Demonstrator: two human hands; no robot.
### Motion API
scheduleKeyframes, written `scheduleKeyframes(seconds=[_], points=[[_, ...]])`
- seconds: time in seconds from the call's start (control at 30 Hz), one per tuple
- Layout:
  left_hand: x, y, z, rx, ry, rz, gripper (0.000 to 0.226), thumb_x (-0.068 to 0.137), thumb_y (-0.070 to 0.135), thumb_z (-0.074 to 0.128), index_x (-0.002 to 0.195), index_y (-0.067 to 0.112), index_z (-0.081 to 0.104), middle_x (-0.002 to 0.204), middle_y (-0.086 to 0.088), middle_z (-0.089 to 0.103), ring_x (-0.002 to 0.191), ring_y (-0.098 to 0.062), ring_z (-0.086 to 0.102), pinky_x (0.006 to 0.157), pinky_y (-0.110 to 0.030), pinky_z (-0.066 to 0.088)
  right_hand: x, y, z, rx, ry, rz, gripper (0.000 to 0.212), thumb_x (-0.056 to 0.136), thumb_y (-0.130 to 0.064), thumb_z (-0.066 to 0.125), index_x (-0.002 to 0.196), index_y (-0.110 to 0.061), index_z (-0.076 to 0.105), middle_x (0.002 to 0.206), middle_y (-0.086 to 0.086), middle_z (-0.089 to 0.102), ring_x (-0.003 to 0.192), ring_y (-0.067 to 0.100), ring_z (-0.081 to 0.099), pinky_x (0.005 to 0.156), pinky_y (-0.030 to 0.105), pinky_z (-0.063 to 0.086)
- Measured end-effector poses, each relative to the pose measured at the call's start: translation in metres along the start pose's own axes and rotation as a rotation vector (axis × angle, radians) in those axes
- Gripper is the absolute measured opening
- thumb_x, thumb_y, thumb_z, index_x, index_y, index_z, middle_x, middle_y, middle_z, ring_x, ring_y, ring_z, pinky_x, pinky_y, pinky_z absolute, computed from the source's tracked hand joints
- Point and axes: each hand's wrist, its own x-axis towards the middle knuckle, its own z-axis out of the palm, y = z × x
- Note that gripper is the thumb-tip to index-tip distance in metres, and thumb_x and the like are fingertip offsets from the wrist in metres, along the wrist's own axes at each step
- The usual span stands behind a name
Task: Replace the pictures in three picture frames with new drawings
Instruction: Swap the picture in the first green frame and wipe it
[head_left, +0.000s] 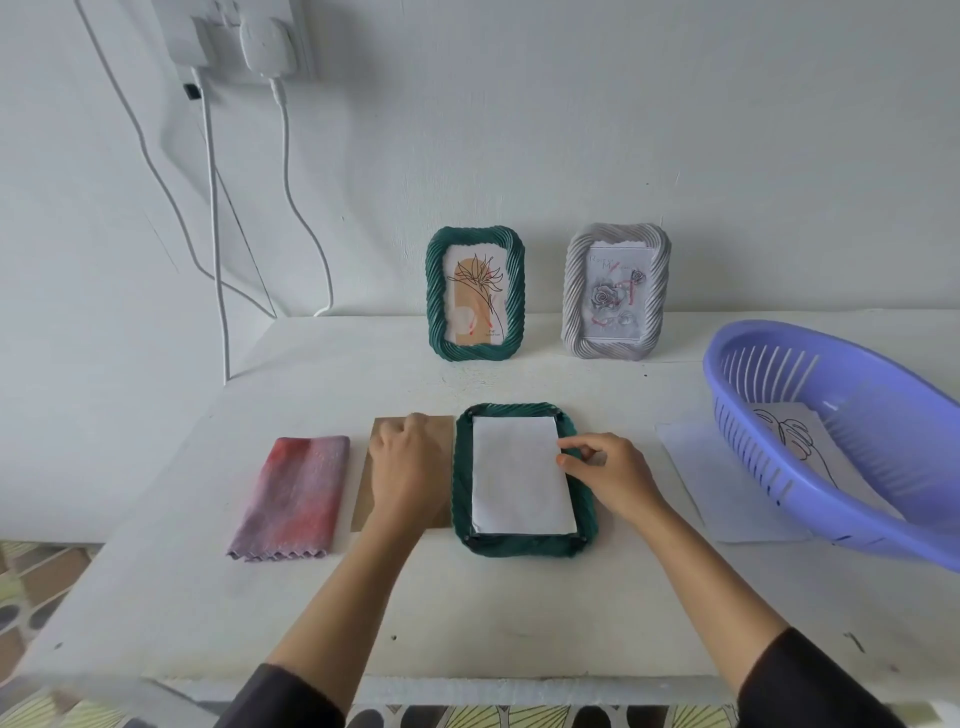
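Observation:
A dark green frame (465, 493) lies face down at the table's middle with a white sheet (519, 475) in its back opening. My right hand (608, 475) rests on the frame's right side, its fingertips pinching the sheet's right edge. My left hand (408, 462) lies on a brown backing board (382, 431) just left of the frame, fingers curled over its far edge. Two frames stand against the wall: a green one (475, 293) with a plant drawing and a grey one (615, 291) with a rose picture.
A folded pink and purple cloth (296, 496) lies left of the board. A purple slotted basket (841, 436) at the right holds a line drawing of a leaf (795, 434) and sits on a white paper (717, 493). Cables (213, 208) hang down the wall at back left.

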Motion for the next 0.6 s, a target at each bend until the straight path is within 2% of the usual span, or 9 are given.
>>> scheduleKeyframes(seconds=[0.07,0.13,0.27,0.37,0.43,0.6], points=[[0.000,-0.007,-0.005,0.098,-0.113,-0.128,0.045,0.093,0.013,0.033,0.137,0.005,0.027,0.137,-0.022,0.032,0.127,-0.039,0.029,0.105,-0.041,0.029,0.000,0.002,-0.001,0.016,-0.022,-0.002,0.024,0.081,-0.022,0.068,0.105,-0.022,0.069,0.091,0.002,0.051,0.073,0.006,0.046,0.066,0.008,0.034],[0.001,-0.011,-0.003,0.165,-0.253,-0.198,0.052,0.095,0.017,0.035,0.143,0.008,0.015,0.142,-0.024,0.022,0.131,-0.039,0.023,0.107,-0.043,0.029,-0.002,0.004,-0.001,0.030,-0.038,-0.003,0.027,0.080,-0.023,0.069,0.107,-0.023,0.068,0.092,0.002,0.049,0.074,0.005,0.046,0.068,0.007,0.034],[0.002,-0.013,0.001,0.182,-0.304,-0.261,0.067,0.096,0.020,0.040,0.148,0.023,-0.001,0.152,-0.025,-0.002,0.138,-0.039,0.011,0.111,-0.045,0.022,-0.003,0.005,-0.002,0.042,-0.046,-0.026,0.026,0.082,-0.026,0.068,0.108,-0.024,0.068,0.092,0.001,0.049,0.072,0.002,0.045,0.068,0.008,0.033],[0.004,-0.015,-0.003,0.189,-0.283,-0.294,0.076,0.093,0.034,0.049,0.148,0.027,-0.004,0.147,-0.022,0.015,0.134,-0.035,0.020,0.107,-0.047,0.027,-0.004,0.005,-0.002,0.048,-0.053,-0.038,0.026,0.082,-0.026,0.067,0.108,-0.024,0.067,0.092,0.001,0.049,0.072,0.002,0.044,0.067,0.010,0.033],[0.007,-0.017,-0.007,0.160,-0.274,-0.299,0.081,0.091,0.033,0.054,0.147,0.027,-0.004,0.142,-0.022,0.021,0.131,-0.034,0.023,0.105,-0.046,0.030,-0.004,0.005,-0.003,0.050,-0.056,-0.042,0.025,0.083,-0.026,0.067,0.108,-0.024,0.067,0.091,0.000,0.049,0.071,0.002,0.044,0.067,0.010,0.034],[0.014,-0.022,-0.016,0.054,-0.276,-0.335,0.096,0.079,0.034,0.069,0.146,0.025,0.002,0.143,-0.022,0.018,0.133,-0.038,0.020,0.108,-0.046,0.030,-0.005,0.005,-0.003,0.060,-0.079,-0.043,0.025,0.083,-0.028,0.066,0.108,-0.026,0.067,0.087,-0.002,0.044,0.070,0.004,0.043,0.066,0.013,0.034]])
